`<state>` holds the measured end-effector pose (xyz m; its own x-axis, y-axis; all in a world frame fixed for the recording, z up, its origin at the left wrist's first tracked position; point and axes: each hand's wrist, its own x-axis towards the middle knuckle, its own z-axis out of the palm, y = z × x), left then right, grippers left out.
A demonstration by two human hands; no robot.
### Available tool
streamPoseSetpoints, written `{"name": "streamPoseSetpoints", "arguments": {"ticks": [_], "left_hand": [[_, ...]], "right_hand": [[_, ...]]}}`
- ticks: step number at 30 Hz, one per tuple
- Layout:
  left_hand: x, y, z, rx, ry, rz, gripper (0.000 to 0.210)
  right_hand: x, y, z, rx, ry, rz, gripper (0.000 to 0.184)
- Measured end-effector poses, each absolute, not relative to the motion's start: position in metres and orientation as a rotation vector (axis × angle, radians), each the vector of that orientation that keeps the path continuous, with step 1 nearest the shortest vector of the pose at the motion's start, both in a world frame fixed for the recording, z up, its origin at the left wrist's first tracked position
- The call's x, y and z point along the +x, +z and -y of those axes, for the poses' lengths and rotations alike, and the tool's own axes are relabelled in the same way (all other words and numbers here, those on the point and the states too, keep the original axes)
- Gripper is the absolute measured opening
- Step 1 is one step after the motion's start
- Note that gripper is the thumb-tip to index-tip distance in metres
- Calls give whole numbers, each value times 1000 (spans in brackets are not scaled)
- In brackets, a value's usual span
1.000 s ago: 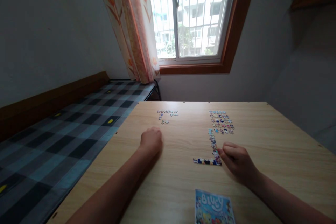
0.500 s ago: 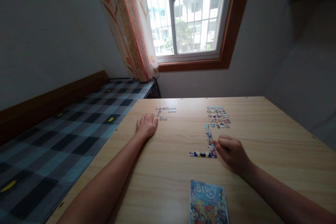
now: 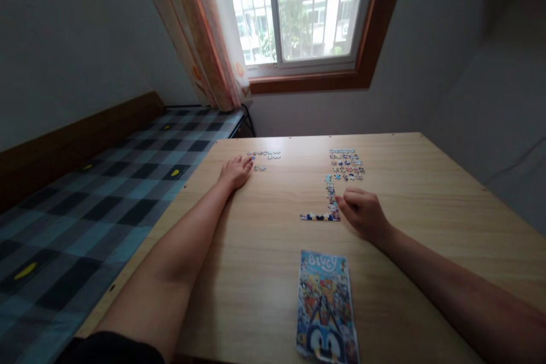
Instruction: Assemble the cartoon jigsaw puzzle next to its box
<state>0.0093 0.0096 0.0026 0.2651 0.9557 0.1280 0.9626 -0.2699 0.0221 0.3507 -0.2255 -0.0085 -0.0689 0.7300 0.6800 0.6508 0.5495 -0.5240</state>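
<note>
My left hand [image 3: 237,172] reaches to the far left of the table, fingers extended, fingertips over the near-left loose jigsaw pieces [image 3: 264,153]. One bluish puzzle piece [image 3: 253,157] shows right at those fingertips; whether it is gripped is unclear. My right hand [image 3: 360,211] is closed in a fist beside the joined puzzle edge [image 3: 331,190], its thumb side close against the upright strip. Anything inside the fist is hidden. The joined edge forms a corner, with a dark blue bottom strip [image 3: 319,217] running left. Beyond it lie rows of loose puzzle pieces [image 3: 347,164].
A picture sheet or packet printed "Bluey" [image 3: 326,307] lies at the near middle of the wooden table [image 3: 251,273]. Left of the table is a bed with a checked cover [image 3: 106,199]. A curtain [image 3: 205,28] and a barred window [image 3: 315,11] are behind.
The view has tipped down, showing more of the picture sheet. My left hand has shifted from flat beside the far-left pieces onto them. My right fist stays by the joined strip.
</note>
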Motion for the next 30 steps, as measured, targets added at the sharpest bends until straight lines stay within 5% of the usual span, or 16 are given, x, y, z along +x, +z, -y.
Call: {"name": "streamPoseSetpoints", "arguments": {"ticks": [12, 30], "left_hand": [[7, -5, 20, -2069, -547, 2132, 36], [2, 1, 50, -2076, -565, 2110, 22]], "right_hand": [[358, -6, 228, -1213, 86, 1761, 49], [357, -5, 229, -1181, 63, 1766, 49]]}}
